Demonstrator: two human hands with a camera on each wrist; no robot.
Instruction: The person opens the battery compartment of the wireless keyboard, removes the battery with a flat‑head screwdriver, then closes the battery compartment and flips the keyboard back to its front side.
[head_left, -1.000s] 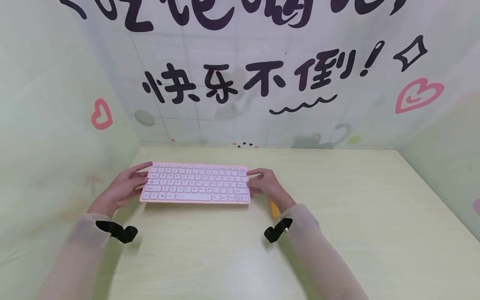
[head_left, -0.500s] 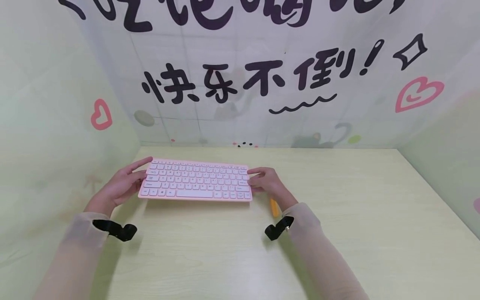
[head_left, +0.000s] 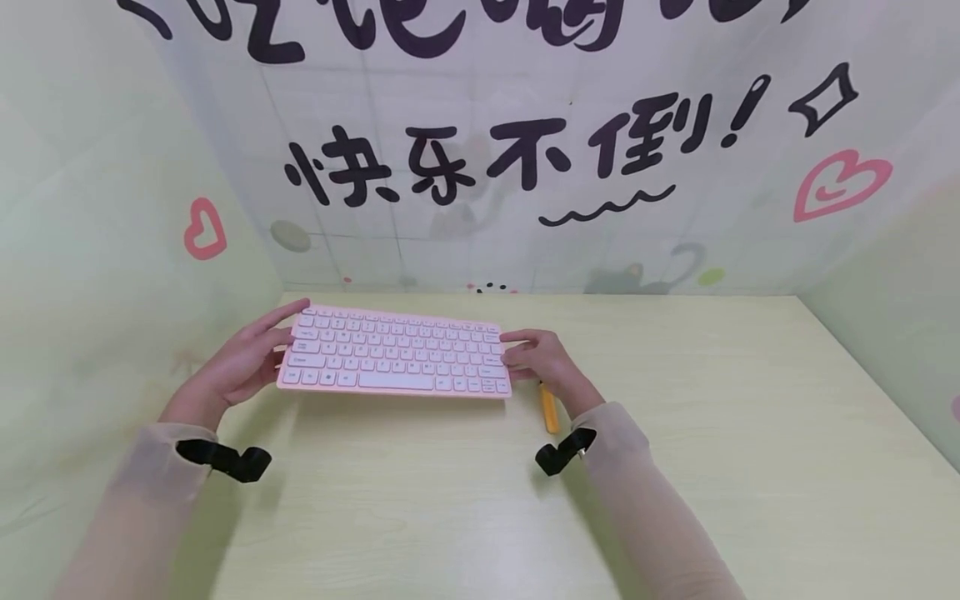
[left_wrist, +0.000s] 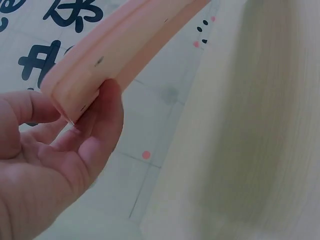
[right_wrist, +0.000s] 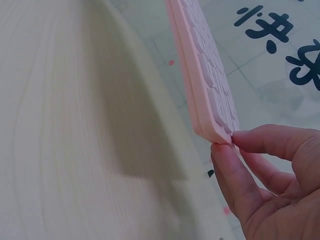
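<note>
A pink keyboard with white keys [head_left: 397,352] is held above the table, its key side facing the head camera. At its left end my left hand [head_left: 243,358] grips the edge, fingers curled around the short side. The left wrist view shows that hand [left_wrist: 55,160] with the keyboard's pink end [left_wrist: 95,65] between thumb and fingers. My right hand [head_left: 543,362] pinches the opposite short edge. Close up in the right wrist view, the right hand's thumb and fingers [right_wrist: 270,175] hold the keyboard's corner [right_wrist: 212,132].
An orange stick-like object [head_left: 550,408] lies on the pale wooden table [head_left: 420,500], just below my right hand and partly hidden by it. Behind the table hangs a printed backdrop [head_left: 450,242] with black characters. Side panels [head_left: 90,275] stand left and right.
The keyboard has risen a little in the head view, and its left end sits higher than before. Both hands have moved with it. More of the orange object shows.
</note>
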